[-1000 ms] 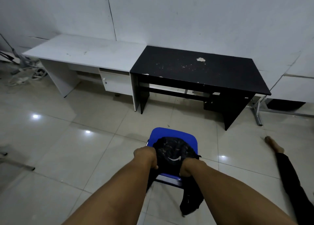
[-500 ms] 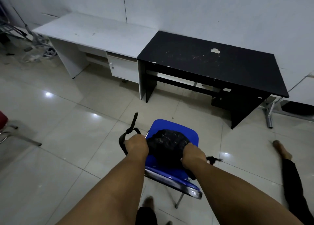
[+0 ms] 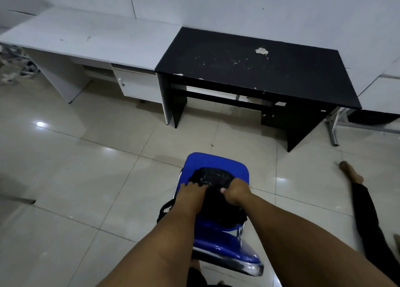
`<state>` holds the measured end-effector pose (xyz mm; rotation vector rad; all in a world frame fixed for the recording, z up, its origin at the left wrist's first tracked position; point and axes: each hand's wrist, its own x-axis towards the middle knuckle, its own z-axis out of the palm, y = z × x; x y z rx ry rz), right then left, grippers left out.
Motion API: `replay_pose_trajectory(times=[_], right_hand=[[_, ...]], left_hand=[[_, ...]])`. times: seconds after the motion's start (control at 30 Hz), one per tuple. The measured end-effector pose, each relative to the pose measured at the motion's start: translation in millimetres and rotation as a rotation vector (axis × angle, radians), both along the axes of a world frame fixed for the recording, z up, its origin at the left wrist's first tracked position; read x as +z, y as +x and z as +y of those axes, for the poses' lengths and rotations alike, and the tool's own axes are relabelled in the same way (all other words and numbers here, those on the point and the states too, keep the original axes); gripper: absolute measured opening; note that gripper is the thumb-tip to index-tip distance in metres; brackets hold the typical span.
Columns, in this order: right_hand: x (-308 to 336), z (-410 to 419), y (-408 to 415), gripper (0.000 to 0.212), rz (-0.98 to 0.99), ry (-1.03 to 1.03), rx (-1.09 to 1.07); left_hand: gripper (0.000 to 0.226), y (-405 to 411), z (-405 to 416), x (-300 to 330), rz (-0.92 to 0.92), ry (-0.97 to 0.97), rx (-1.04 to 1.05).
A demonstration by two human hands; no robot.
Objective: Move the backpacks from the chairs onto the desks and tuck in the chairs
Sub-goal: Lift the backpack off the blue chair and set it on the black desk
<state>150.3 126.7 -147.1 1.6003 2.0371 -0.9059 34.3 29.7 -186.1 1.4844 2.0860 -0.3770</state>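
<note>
Both hands, left [image 3: 190, 192] and right [image 3: 236, 192], clutch the black backpack [image 3: 213, 176] on the blue chair [image 3: 216, 163].

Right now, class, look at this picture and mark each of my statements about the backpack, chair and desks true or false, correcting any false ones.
1. Both hands grip the black backpack. True: the left hand and right hand are on it.
2. The backpack lies on the black desk. False: it sits on the blue chair.
3. The white desk stands left of the black desk. True.
4. The chair is tucked under a desk. False: it stands out on the tiled floor.
5. A laptop sits on the white desk. False: none shows.
</note>
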Motion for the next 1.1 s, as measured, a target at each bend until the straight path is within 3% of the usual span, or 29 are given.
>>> replay_pose_trajectory(times=[0.17, 0.33, 0.5, 0.67, 0.9, 1.1], right_hand=[[-1, 5, 2, 0.040, 0.009, -0.034, -0.006], [2, 21, 15, 0.042, 0.043, -0.002, -0.063], [8, 47, 30, 0.042, 0.118, 0.120, -0.142], [17, 79, 53, 0.038, 0.190, 0.399, -0.057], [8, 119, 109, 0.051, 0.405, 0.540, 0.198], [32, 152, 141, 0.052, 0.644, 0.234, 0.397]], left_hand=[[0.050, 18, 6, -11, 0.015, -0.107, 0.003], [0.034, 17, 23, 0, -0.075, 0.049, 0.130], [0.032, 27, 67, 35, -0.012, 0.206, 0.203], [0.029, 57, 134, 74, 0.041, 0.335, 0.345], [0.020, 110, 204, 107, 0.091, 0.418, 0.610], [0.030, 148, 259, 133, -0.021, 0.576, 0.859]])
